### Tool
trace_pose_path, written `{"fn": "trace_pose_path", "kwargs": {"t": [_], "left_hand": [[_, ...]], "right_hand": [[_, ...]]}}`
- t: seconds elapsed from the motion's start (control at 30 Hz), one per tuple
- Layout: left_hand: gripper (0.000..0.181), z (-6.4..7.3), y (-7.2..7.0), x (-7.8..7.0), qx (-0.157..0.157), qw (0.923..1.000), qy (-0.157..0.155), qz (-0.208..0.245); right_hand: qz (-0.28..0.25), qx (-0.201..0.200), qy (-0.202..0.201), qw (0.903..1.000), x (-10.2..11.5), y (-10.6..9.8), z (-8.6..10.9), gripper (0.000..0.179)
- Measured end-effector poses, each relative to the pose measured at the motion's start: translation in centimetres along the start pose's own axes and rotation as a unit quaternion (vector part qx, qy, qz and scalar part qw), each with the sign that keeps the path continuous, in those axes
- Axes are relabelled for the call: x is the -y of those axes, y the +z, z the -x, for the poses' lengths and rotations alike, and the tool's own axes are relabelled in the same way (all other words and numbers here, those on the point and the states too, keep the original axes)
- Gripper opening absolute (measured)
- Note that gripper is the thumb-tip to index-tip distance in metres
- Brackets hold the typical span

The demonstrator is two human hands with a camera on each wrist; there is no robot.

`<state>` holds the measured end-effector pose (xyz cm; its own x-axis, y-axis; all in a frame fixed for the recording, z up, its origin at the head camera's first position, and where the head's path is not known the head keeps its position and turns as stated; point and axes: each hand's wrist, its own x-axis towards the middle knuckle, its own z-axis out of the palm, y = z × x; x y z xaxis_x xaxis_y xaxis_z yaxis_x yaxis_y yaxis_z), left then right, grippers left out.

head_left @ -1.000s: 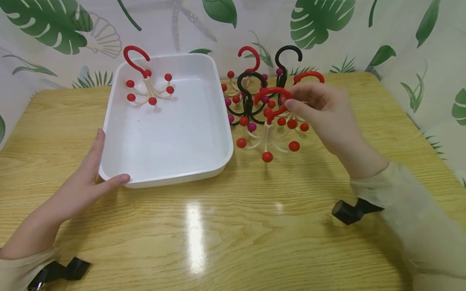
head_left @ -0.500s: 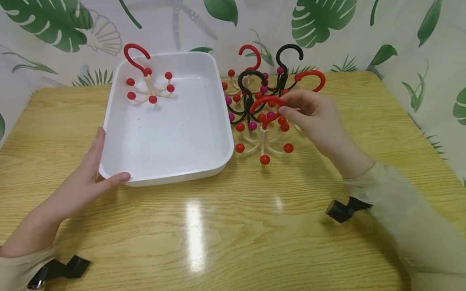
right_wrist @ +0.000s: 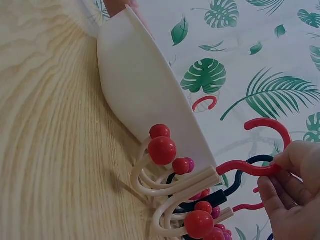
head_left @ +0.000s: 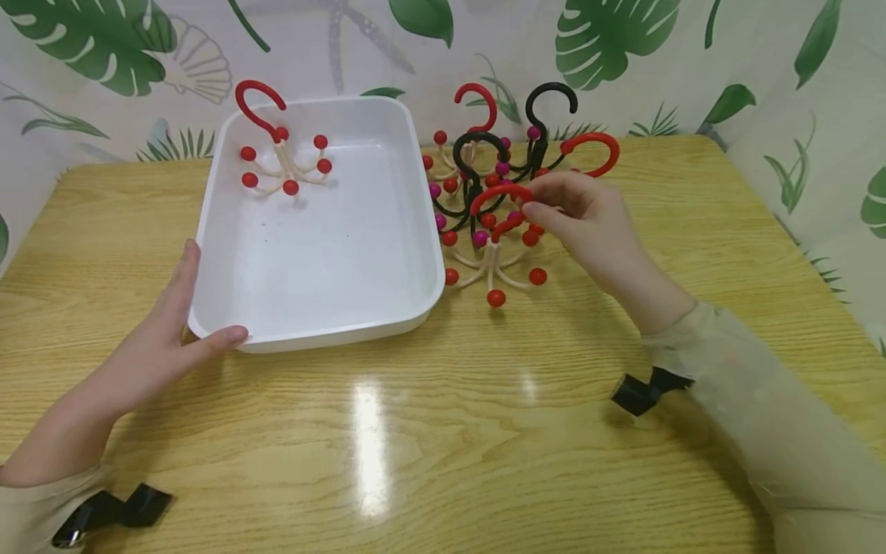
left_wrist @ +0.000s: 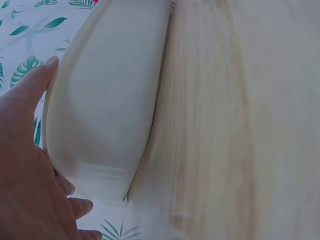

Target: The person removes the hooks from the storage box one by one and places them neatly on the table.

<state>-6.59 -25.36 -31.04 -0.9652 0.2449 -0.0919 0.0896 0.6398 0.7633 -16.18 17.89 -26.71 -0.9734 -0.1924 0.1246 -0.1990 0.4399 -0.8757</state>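
Note:
My right hand (head_left: 588,223) pinches the red hook of a hanger (head_left: 493,261) with cream prongs and red ball tips. This hanger is upright just right of the white tray (head_left: 318,336); whether it touches the table I cannot tell. In the right wrist view the thumb and fingers close on the red hook (right_wrist: 250,167). My left hand (head_left: 162,331) rests spread at the tray's near left corner, thumb on the front rim and fingers along the left side. The left wrist view shows the thumb against the tray's outer wall (left_wrist: 110,90). A similar red-hooked hanger (head_left: 284,158) stands inside the tray.
Behind the held hanger is a cluster with black-hooked hangers (head_left: 536,146) and red-hooked ones (head_left: 484,108); their prongs overlap. A leaf-printed backdrop (head_left: 484,38) rises behind the wooden table (head_left: 443,446). Black straps with small blocks (head_left: 637,394) are on both sleeves.
My right hand has brought the held hanger left and a little nearer, to beside the tray's right wall. The left hand keeps its place on the tray.

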Motion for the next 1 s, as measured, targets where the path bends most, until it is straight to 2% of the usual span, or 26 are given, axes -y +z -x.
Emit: {"fn": "trace_pose_path", "kwargs": {"t": [0.57,0.73,1.0], "left_hand": [[0.102,0.05,-0.03,-0.04,-0.001,1.0,0.007,0.004],[0.102,0.11,-0.04,-0.1,0.001,1.0,0.002,0.004],[0.101,0.13,-0.06,-0.2,0.003,1.0,-0.002,0.004]], "right_hand": [[-0.009,-0.002,0.001,1.0,-0.17,0.3,0.03,0.025],[-0.019,-0.005,-0.01,0.9998,-0.25,0.4,-0.02,0.026],[-0.037,-0.021,-0.007,0.9991,0.45,0.19,0.32,0.034]]}}
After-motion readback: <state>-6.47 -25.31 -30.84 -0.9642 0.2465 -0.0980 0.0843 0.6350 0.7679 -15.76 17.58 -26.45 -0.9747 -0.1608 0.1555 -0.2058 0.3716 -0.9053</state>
